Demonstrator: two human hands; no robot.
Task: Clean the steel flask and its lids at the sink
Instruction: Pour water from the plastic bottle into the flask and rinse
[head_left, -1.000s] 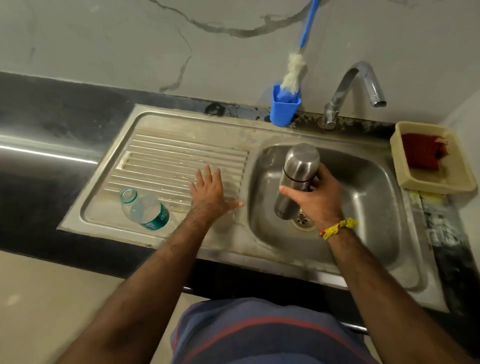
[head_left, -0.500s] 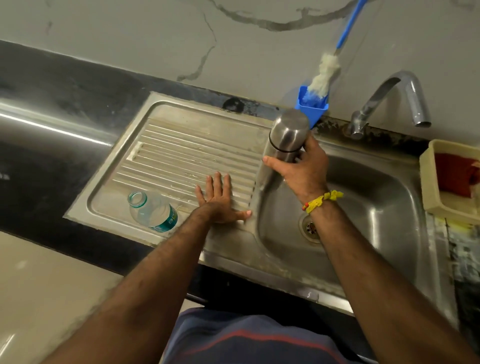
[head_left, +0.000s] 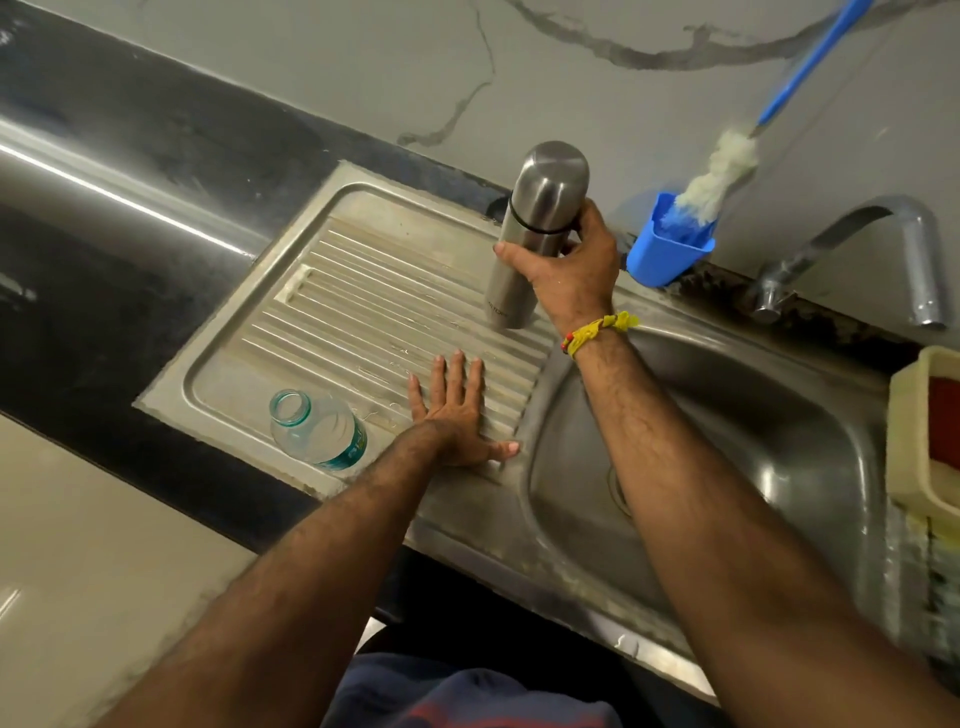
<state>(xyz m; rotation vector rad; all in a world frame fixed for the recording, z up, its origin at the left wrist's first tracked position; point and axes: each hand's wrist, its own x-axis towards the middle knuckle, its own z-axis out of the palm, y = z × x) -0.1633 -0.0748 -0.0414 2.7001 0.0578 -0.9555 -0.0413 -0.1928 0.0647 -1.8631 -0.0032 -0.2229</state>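
Moved out of the basin, the capped steel flask (head_left: 537, 228) was upright over the drainboard (head_left: 363, 291) in the right hand (head_left: 569, 270) grip, probably for setting down, while the left hand (head_left: 457, 410) lay flat, fingers straight, bracing.

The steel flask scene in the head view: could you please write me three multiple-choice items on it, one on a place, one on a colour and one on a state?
1. Where does the plastic bottle stand?
A. in the basin
B. on the drainboard
C. in the yellow tray

2. What colour is the brush holder?
A. blue
B. red
C. green

3. What is the left hand doing?
A. gripping the flask
B. turning the tap
C. resting flat on the drainboard

Key: 1 B, it stands on the drainboard left of the basin. 2 A, the cup is blue. 3 C, its fingers lie straight, while the right hand holds the steel flask.
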